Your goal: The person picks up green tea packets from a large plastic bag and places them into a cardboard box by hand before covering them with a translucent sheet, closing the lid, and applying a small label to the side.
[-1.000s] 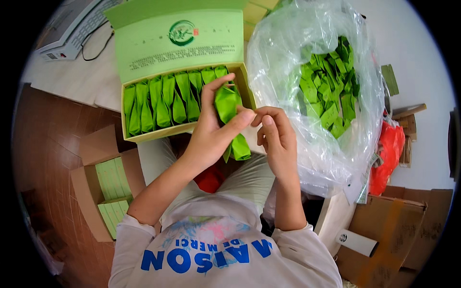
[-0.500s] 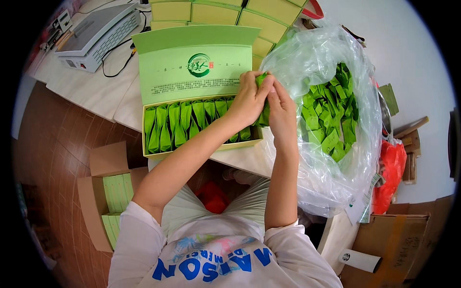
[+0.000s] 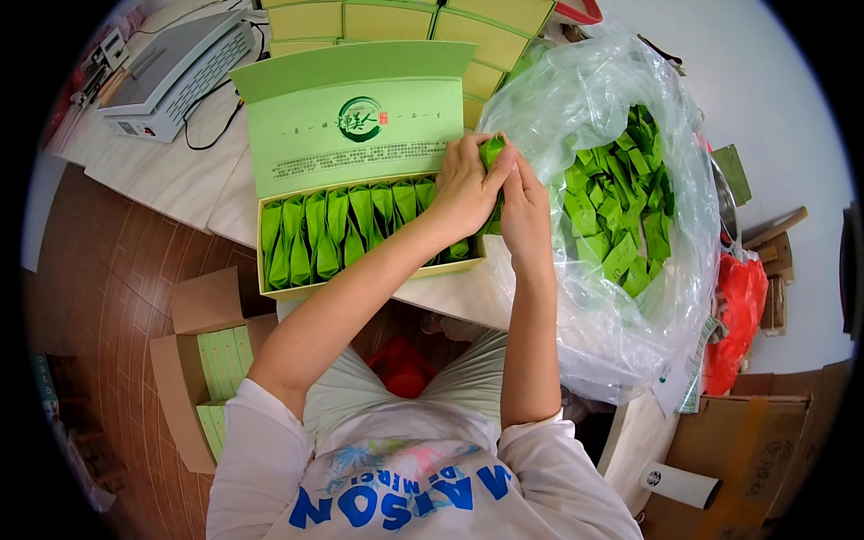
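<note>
My left hand (image 3: 466, 183) and my right hand (image 3: 525, 209) meet over the right end of an open green gift box (image 3: 355, 121). Pinched between their closed fingers is a green foil sachet (image 3: 491, 150), its top showing above the fingertips. Several plump green sachets (image 3: 326, 229) stand upright in a row inside the box. My left forearm covers part of that row, and its right end is partly hidden. Right of my hands, a clear plastic bag (image 3: 603, 346) gapes around a heap of loose green sachets (image 3: 621, 211).
Stacked green boxes (image 3: 387, 20) rise behind the open one. A grey-topped machine (image 3: 175, 76) with cables stands at the far left. On the floor, a cardboard carton (image 3: 175, 396) holds green boxes. At lower right are a white cup (image 3: 681, 486) and a larger carton (image 3: 747, 441).
Both hands keep their grip on the sachet above the box's right end, barely moving. The whole view has shifted slightly, so the box appears a little further left.
</note>
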{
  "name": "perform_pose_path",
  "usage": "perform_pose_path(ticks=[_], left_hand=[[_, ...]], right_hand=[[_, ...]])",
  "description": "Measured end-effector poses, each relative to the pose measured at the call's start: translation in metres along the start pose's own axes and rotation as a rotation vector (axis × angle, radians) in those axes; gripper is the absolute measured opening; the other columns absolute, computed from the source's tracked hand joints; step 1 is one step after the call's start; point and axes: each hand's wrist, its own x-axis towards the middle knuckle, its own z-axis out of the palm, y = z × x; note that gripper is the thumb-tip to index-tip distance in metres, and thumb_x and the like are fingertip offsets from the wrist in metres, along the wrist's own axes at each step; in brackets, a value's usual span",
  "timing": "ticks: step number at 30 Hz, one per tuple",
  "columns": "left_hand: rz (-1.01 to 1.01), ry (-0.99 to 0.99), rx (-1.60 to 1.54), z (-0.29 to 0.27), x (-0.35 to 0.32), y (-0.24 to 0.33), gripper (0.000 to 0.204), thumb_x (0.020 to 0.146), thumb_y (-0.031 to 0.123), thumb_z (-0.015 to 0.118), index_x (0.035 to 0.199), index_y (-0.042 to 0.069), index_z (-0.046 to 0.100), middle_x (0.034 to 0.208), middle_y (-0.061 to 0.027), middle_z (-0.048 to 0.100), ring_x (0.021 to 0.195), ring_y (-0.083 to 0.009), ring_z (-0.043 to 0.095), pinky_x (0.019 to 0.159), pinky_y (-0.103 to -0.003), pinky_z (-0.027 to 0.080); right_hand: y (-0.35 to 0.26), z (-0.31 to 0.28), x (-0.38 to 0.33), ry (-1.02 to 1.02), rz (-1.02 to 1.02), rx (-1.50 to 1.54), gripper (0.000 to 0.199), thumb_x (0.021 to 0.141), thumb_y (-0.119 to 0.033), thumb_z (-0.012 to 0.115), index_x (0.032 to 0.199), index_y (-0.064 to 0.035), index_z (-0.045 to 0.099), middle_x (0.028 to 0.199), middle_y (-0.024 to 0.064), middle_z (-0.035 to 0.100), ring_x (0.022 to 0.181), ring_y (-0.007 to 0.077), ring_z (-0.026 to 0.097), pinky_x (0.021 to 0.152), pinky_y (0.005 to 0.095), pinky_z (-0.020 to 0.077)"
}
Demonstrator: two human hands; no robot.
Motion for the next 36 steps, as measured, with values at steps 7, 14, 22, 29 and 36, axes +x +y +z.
perform_pose_path(ticks=[7, 14, 22, 29, 36], left_hand=[[-0.033, -0.146, 0.062, -0.039, -0.012, 0.011, 0.067, 0.095, 0.058, 0.025, 0.127, 0.001, 0.036, 0.125, -0.0247, 0.045, 0.118, -0.0395, 0.045, 0.098, -0.040, 0.036], [0.004, -0.041, 0.064, -0.030, -0.013, 0.011, 0.064, 0.096, 0.056, 0.026, 0.125, 0.001, 0.037, 0.120, -0.0264, 0.049, 0.110, -0.0433, 0.049, 0.092, -0.044, 0.040], [0.064, 0.022, -0.119, -0.014, -0.004, 0.017, 0.084, 0.090, 0.068, 0.025, 0.135, -0.003, 0.030, 0.135, -0.0277, 0.033, 0.126, -0.0403, 0.032, 0.107, -0.045, 0.022], [0.162, -0.204, 0.176, -0.047, -0.020, 0.002, 0.062, 0.096, 0.049, 0.035, 0.133, 0.000, 0.034, 0.130, -0.0219, 0.042, 0.123, -0.0341, 0.039, 0.105, -0.041, 0.029], [0.437, -0.362, 0.530, -0.079, -0.031, -0.012, 0.019, 0.086, 0.016, 0.054, 0.093, 0.000, 0.062, 0.100, -0.0113, 0.059, 0.112, -0.0297, 0.048, 0.096, -0.041, 0.038]], right_hand=[[-0.001, 0.017, -0.011, 0.008, -0.060, -0.049, 0.039, 0.098, -0.021, 0.036, 0.129, -0.0012, 0.049, 0.119, 0.0254, 0.057, 0.113, 0.0376, 0.054, 0.096, 0.0371, 0.0403], [-0.001, 0.010, -0.006, -0.090, 0.041, 0.062, 0.042, 0.098, -0.024, 0.037, 0.131, 0.0005, 0.048, 0.130, 0.0211, 0.051, 0.123, 0.0296, 0.047, 0.103, 0.0338, 0.0332], [-0.024, -0.001, -0.007, -0.137, 0.080, 0.317, 0.048, 0.099, -0.026, 0.039, 0.142, -0.0054, 0.035, 0.145, 0.0153, 0.036, 0.135, 0.0243, 0.031, 0.109, 0.0329, 0.0239], [-0.009, 0.000, -0.005, -0.148, 0.155, 0.441, 0.049, 0.098, -0.025, 0.042, 0.143, -0.0077, 0.034, 0.142, 0.0141, 0.039, 0.131, 0.0226, 0.036, 0.107, 0.0327, 0.0264], [-0.008, 0.014, -0.010, -0.140, 0.241, 0.288, 0.044, 0.099, -0.025, 0.043, 0.139, -0.0098, 0.041, 0.124, 0.0068, 0.052, 0.096, 0.0125, 0.052, 0.083, 0.0252, 0.0435]])
